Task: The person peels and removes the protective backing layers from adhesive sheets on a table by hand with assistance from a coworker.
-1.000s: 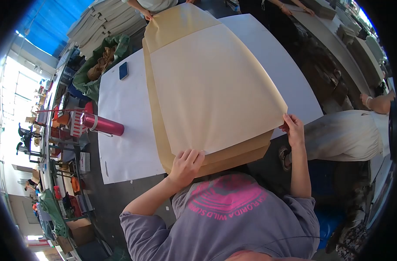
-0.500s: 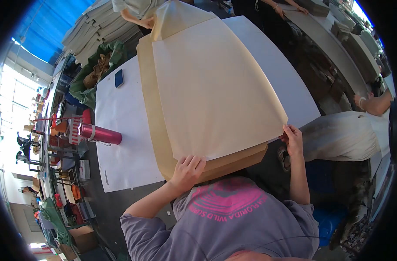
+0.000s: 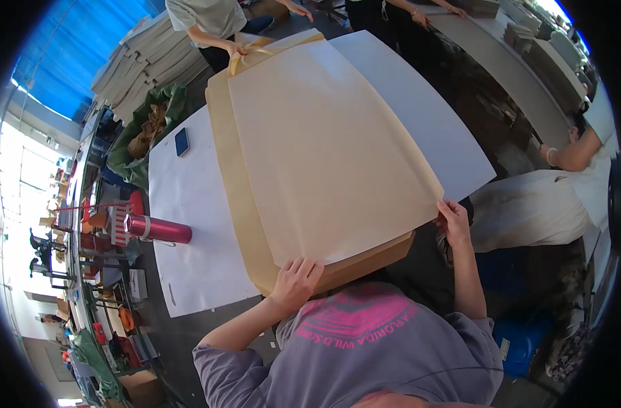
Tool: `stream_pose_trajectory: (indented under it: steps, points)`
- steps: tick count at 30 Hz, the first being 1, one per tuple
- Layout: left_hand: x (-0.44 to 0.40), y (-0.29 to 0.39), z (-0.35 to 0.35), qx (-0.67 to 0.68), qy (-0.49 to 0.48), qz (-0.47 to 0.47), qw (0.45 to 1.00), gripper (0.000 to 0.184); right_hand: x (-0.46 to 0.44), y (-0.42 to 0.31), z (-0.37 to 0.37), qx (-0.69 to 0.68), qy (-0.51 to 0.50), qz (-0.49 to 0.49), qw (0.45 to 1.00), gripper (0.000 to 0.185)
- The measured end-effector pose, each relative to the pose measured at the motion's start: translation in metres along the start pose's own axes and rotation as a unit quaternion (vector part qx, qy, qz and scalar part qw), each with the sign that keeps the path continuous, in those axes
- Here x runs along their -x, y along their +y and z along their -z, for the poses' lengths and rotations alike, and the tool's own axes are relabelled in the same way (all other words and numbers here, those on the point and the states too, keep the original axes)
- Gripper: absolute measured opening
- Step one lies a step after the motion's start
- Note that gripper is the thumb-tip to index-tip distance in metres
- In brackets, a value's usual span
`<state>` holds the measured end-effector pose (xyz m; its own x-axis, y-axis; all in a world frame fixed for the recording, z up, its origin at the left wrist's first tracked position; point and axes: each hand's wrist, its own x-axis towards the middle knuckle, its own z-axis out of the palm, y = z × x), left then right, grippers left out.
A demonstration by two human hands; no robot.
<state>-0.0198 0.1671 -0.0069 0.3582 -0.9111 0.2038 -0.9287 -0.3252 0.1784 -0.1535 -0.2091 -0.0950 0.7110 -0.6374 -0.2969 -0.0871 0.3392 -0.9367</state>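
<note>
A large cream sheet [image 3: 331, 143] lies over a tan layer [image 3: 230, 177] whose edge shows along the left. At the near side, brown board-like layers [image 3: 368, 264] stick out below it. My left hand [image 3: 297, 282] is closed over the sheet's near left corner, fingers on top. With my right hand [image 3: 454, 221] I pinch the near right corner between thumb and fingers. Across the table, a co-worker's hand [image 3: 237, 49] grips a crumpled yellowish strip [image 3: 254, 56] at the sheet's far left corner.
The white tabletop [image 3: 194, 251] carries a pink metallic bottle [image 3: 167, 230] and a dark phone [image 3: 182, 142] on the left. Beyond stands a green sack [image 3: 130, 163] with brown paper inside. A person in pale trousers [image 3: 528, 214] is close on my right.
The far end of the cream sheet, raised and folded before, now lies lower and flatter. The co-worker's other hand has come away from it. My hands keep hold of the near corners.
</note>
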Motion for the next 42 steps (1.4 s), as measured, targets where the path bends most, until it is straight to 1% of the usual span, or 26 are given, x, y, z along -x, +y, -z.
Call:
stream_pose_trajectory:
  steps: [3,10,18,21,25,27,30,36,39,42]
  points:
    - [-0.002,0.0,0.0,0.012,0.005,0.012,1.0,0.032,-0.003,0.001,0.0,-0.011,-0.003,-0.004,1.0,0.023]
    - [-0.008,-0.014,0.001,-0.006,0.01,-0.022,1.0,0.031,-0.01,0.007,0.002,-0.021,-0.023,-0.017,0.999,0.022]
    - [-0.013,-0.014,0.003,-0.003,0.014,-0.055,0.998,0.027,-0.01,0.01,0.003,-0.035,-0.015,-0.012,0.999,0.022]
    - [-0.014,-0.014,-0.001,0.005,0.016,-0.062,0.998,0.03,-0.011,0.013,0.005,-0.036,-0.009,-0.013,0.999,0.022]
    - [-0.019,-0.016,0.001,-0.041,0.021,-0.052,0.998,0.032,-0.012,0.009,0.002,-0.036,0.007,-0.004,0.999,0.022]
    - [-0.027,-0.02,0.009,-0.077,0.017,-0.045,0.996,0.032,-0.021,0.008,-0.002,-0.044,-0.004,0.002,0.999,0.022]
    - [-0.041,-0.029,0.018,-0.114,0.04,-0.051,0.991,0.031,-0.032,0.005,-0.011,-0.048,-0.011,0.004,0.999,0.022]
    - [-0.062,-0.037,0.018,-0.121,0.07,-0.095,0.986,0.033,-0.053,0.007,-0.013,-0.075,0.001,-0.01,0.997,0.023]
    - [-0.069,-0.042,0.015,-0.139,0.058,-0.083,0.985,0.033,-0.061,0.003,-0.016,-0.078,0.006,-0.012,0.997,0.023]
    - [-0.08,-0.047,0.021,-0.149,0.067,-0.081,0.983,0.032,-0.073,-0.003,-0.022,-0.08,0.003,-0.011,0.997,0.024]
